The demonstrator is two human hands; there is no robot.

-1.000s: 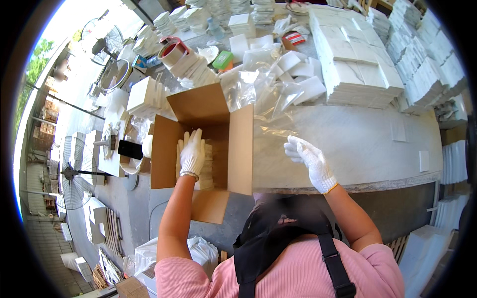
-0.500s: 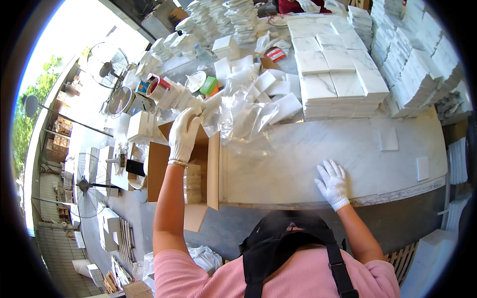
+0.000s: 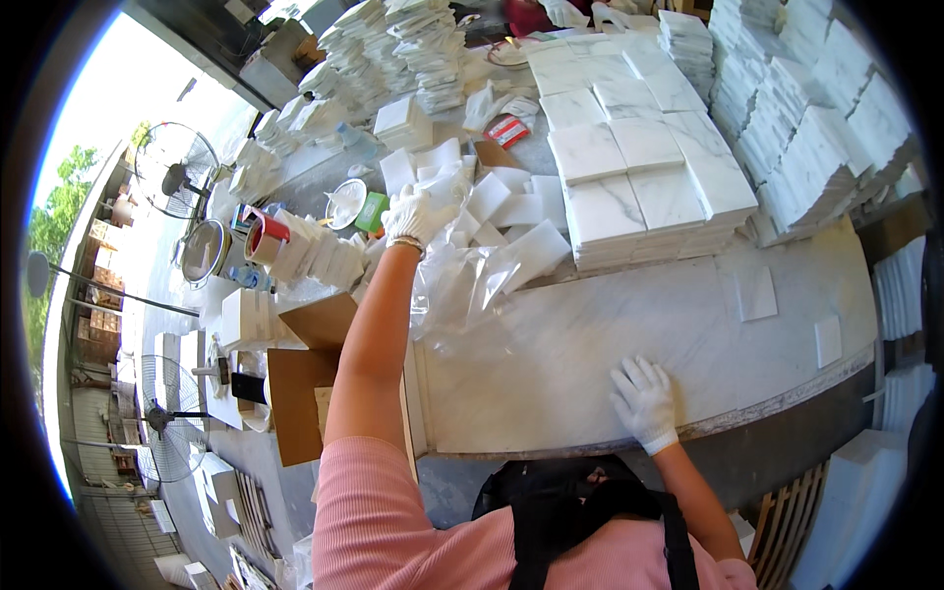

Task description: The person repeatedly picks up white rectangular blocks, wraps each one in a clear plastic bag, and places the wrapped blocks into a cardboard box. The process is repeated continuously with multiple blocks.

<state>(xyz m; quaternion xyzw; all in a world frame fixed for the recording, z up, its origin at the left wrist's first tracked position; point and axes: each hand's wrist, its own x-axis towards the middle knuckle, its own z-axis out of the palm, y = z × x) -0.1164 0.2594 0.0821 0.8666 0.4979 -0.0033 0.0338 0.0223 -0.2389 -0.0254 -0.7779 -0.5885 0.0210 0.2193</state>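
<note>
Left hand [image 3: 415,214] grips a clear plastic bag [image 3: 462,280] — tugging could topple loose white tiles [image 3: 501,197]; right hand [image 3: 644,401] lies open, flat on the marble worktop [image 3: 590,334].

White gloves [image 3: 644,401], grey-veined white tiles [image 3: 644,172]; pink sleeve [image 3: 369,511], prob. red tape [image 3: 264,238]

Two gloved hands [image 3: 418,214], two fans [image 3: 182,177].
</note>
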